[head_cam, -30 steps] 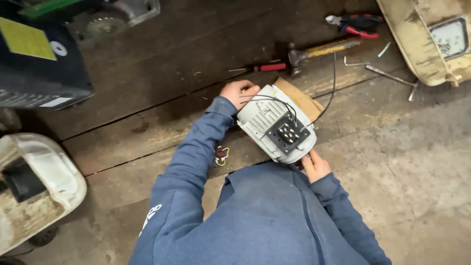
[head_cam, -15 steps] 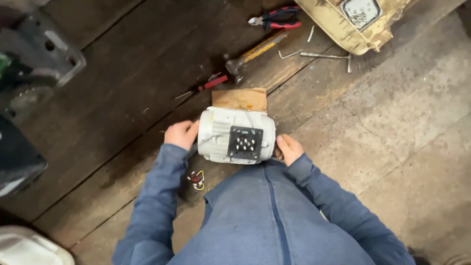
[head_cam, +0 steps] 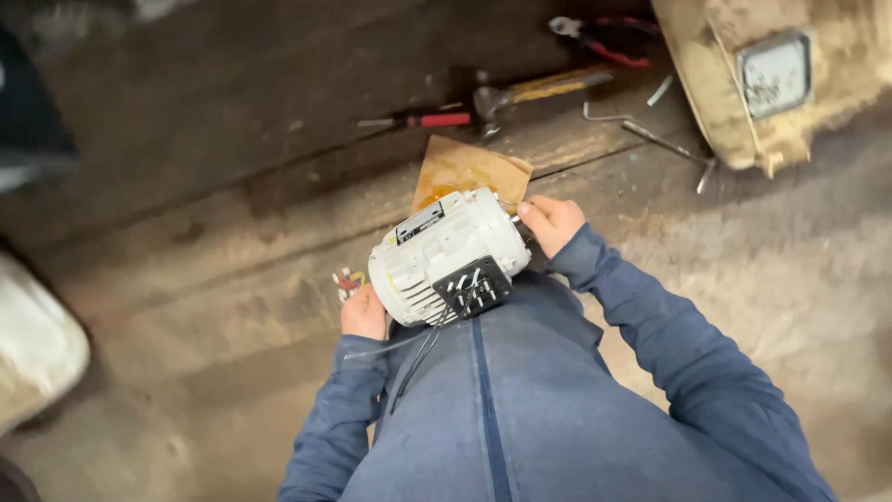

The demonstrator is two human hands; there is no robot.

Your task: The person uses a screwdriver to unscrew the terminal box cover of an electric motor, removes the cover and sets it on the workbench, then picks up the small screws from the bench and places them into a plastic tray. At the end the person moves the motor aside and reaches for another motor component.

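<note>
Head camera, looking straight down: a person in a blue zip jacket (head_cam: pixel 520 418) is holding a white electric motor (head_cam: pixel 451 256) just in front of the chest, above a worn wooden floor (head_cam: pixel 214 186). The motor is lying tilted, its long axis running from lower left to upper right, with a black terminal block (head_cam: pixel 472 287) facing up on the side nearest the body. The left hand (head_cam: pixel 364 313) is cupping the lower-left end, fingers wrapped under the housing; the right hand (head_cam: pixel 553 223) is pressing against the upper-right end, fingertips at the shaft side. So the hands are apart, clamped on opposite ends of the motor, each about equally near it. Thin black wires (head_cam: pixel 418 358) are hanging from the motor down over the jacket.

Beyond the motor, a piece of brown cardboard (head_cam: pixel 469 167) is lying flat, touching the motor's far edge in the picture. Farther beyond are a red-handled screwdriver (head_cam: pixel 432 120), a hammer (head_cam: pixel 534 91) and red pliers (head_cam: pixel 604 37). Right of those, well apart from the motor, a bent metal rod (head_cam: pixel 650 135) is lying beside a dirty cream housing (head_cam: pixel 734 102).
</note>
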